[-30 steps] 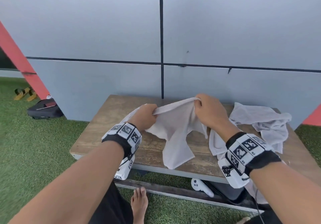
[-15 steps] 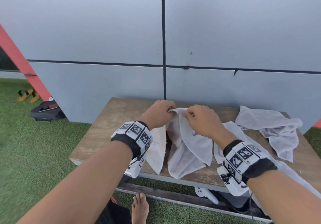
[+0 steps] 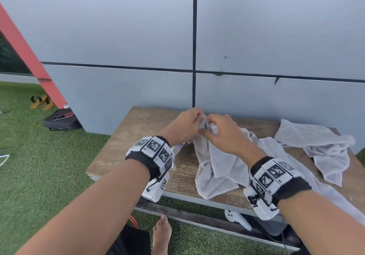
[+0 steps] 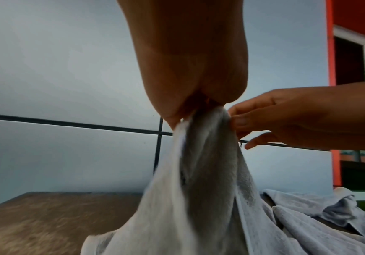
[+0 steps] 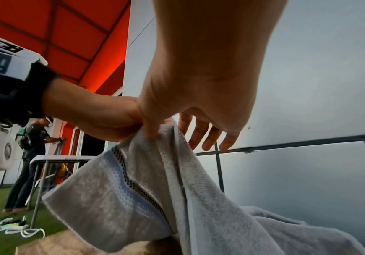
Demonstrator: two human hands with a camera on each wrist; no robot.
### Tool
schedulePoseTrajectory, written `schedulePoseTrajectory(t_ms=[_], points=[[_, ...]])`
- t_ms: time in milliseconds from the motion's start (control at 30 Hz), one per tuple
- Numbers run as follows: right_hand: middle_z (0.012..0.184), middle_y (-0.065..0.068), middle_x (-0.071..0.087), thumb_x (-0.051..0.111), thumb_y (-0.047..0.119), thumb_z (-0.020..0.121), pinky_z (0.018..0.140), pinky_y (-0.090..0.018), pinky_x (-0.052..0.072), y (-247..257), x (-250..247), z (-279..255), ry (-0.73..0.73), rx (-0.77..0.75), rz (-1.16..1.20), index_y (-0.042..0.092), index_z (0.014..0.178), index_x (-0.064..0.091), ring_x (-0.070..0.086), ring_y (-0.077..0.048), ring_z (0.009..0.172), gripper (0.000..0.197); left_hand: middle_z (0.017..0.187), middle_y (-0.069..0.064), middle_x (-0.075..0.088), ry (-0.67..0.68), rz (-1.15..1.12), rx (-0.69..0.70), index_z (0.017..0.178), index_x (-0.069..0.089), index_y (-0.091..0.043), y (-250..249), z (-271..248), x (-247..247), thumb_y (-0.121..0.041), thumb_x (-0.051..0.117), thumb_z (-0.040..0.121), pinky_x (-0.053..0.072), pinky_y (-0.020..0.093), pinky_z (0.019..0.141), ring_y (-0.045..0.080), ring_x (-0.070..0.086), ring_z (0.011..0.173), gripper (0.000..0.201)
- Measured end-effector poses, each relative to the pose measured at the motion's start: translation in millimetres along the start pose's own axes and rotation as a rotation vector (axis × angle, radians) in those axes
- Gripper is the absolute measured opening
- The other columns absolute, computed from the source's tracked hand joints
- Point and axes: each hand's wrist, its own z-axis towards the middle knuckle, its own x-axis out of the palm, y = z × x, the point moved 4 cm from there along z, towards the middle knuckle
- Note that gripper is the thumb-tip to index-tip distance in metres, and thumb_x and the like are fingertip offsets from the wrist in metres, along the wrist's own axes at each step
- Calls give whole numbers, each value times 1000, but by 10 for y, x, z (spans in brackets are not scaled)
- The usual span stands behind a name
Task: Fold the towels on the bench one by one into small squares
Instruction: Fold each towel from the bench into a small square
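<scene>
A white towel point(image 3: 217, 163) hangs folded in half over the middle of the wooden bench point(image 3: 126, 146), its lower end draped past the front edge. My left hand point(image 3: 185, 124) and right hand point(image 3: 221, 132) meet at its top, each pinching a corner. In the left wrist view the left hand point(image 4: 190, 110) grips the bunched towel point(image 4: 199, 189) from above while the right hand point(image 4: 264, 119) pinches it from the side. In the right wrist view the thumb of my right hand point(image 5: 166, 131) presses the towel's point(image 5: 133, 189) edge and the other fingers spread straight.
Two more crumpled white towels lie on the bench: one point(image 3: 324, 146) at the far right, another point(image 3: 276, 152) beneath my right forearm. A grey panel wall point(image 3: 256, 96) stands right behind the bench. Below the bench are a white controller point(image 3: 237, 220) and my bare foot point(image 3: 162, 233).
My hands, held apart with the towel stretched between them a second ago, have come together, bringing the two top corners against each other. The towel now hangs doubled.
</scene>
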Motion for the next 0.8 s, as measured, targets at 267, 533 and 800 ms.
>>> schedulePoseTrajectory(t_ms=[267,533,800], points=[[57,-2,47,48,28,100,58,-40,40,-163,-327,82,-282,145,-7,10,70,48,50,-29,62,34,54,-3,38,45,146,-72,60,42,-14,431,-95,-224,-28,68,91,25,25,50,11,33,49,43],[110,5,61,63,37,87,92,-40,43,-213,-136,51,-142,173,1,29,110,58,51,-20,108,25,52,-2,36,15,51,-69,58,43,-12,404,-98,-297,-24,59,97,23,22,49,7,28,46,43],[99,6,64,57,35,96,91,-42,43,107,-105,91,-176,36,-121,25,93,66,50,-21,102,14,59,2,48,60,107,-82,67,54,-3,254,-67,-201,-18,57,92,30,26,51,13,40,53,30]])
